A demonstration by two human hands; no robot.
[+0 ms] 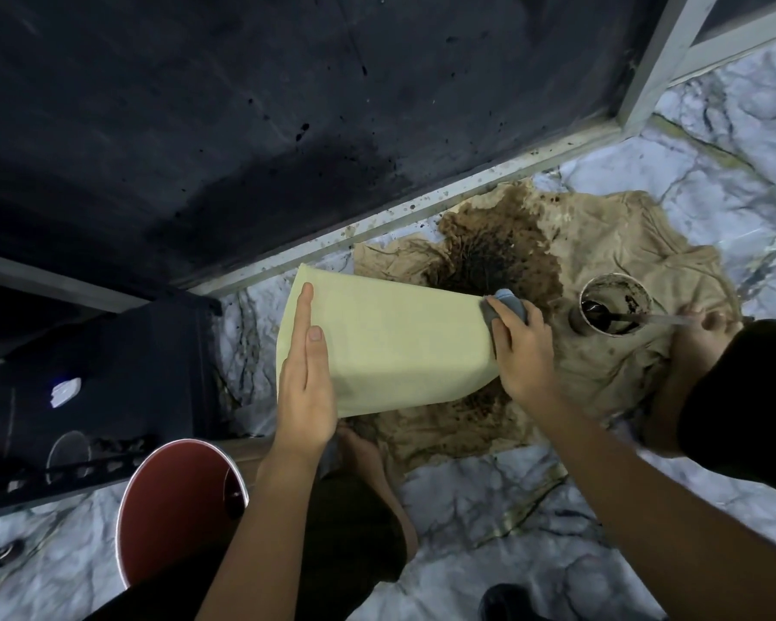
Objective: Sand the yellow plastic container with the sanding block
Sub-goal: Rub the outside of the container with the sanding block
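1. The yellow plastic container (390,347) lies on its side over a stained cloth (601,271) on the marble floor (489,499). Its long axis runs left to right between the two hands, wide end left, narrower end right.
2. The left hand (308,387) rests flat on the wide end, fingers (303,316) straight and together, steadying it and gripping nothing.
3. The right hand (523,347) has its fingers curled round the sanding block (507,304), pressing it to the narrow end's far corner.
4. The broad upper face lies leftward from the right fingers, so a stroke would likely run along the long axis toward the left hand.
5. Right of the right fingers, a small cup (614,302) on the cloth holds dark liquid and a brush. Another person's hand (708,322) is at the handle. A red bucket (180,508) stands nearer than the left hand; its contents cannot be told.
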